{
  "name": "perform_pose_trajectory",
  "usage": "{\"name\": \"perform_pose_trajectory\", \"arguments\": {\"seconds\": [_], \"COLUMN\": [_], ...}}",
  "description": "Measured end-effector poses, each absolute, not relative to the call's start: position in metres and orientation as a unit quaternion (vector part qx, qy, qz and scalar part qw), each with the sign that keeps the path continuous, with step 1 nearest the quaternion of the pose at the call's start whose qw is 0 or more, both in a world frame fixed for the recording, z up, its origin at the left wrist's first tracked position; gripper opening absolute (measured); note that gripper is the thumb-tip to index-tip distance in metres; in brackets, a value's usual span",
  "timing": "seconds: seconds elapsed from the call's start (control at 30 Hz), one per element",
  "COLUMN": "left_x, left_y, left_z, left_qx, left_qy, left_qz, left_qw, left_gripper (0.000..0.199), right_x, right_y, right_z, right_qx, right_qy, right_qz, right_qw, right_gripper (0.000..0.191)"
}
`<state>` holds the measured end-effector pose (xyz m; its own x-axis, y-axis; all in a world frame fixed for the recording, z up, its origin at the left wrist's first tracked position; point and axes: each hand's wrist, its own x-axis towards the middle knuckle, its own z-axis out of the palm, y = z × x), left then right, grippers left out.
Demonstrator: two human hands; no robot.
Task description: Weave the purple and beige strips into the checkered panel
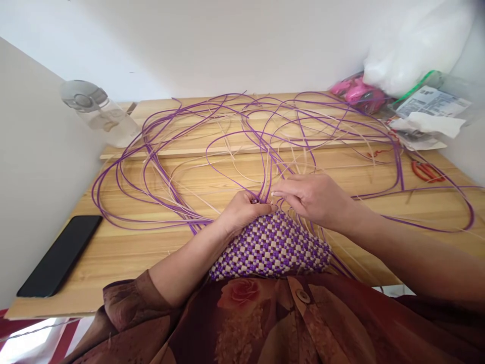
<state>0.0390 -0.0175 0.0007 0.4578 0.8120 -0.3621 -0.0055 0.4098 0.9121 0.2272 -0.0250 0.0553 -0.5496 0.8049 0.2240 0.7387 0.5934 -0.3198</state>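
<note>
A piece of purple and beige checked weaving [273, 243] rests against my body at the table's front edge. My left hand [248, 210] is closed on its far edge, thumb on top, where the strands come out. Just right of it, my right hand [312, 197] has thumb and forefinger pinched together over the same edge. Whatever lies between those fingertips is too small to make out. Long purple strands [161, 169] and beige strands fan out from the weaving and loop across the table on both sides.
A black phone [59, 256] lies at the left edge. A clear bottle [109, 121] with a grey lid stands behind it. Red-handled pliers [428, 171] lie at right. Farther back are a pink bundle [358, 93], a white plastic bag [413, 45] and a labelled packet [432, 106].
</note>
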Motion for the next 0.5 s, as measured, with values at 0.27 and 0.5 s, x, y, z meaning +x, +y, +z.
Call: {"name": "perform_pose_trajectory", "arguments": {"seconds": [0.27,0.5], "left_x": [0.036,0.038], "left_y": [-0.017,-0.018], "left_z": [0.000,0.006], "left_qx": [0.500,0.598], "left_qy": [0.339,0.415], "left_qz": [0.304,0.288], "left_qw": [0.737,0.622], "left_gripper": [0.032,0.029], "right_x": [0.211,0.201], "right_y": [-0.028,-0.033], "right_z": [0.041,0.033], "right_qx": [-0.593,-0.590], "right_qy": [-0.572,-0.540], "right_qz": [0.525,0.537], "right_qw": [0.215,0.268], "right_gripper": [0.022,0.017]}}
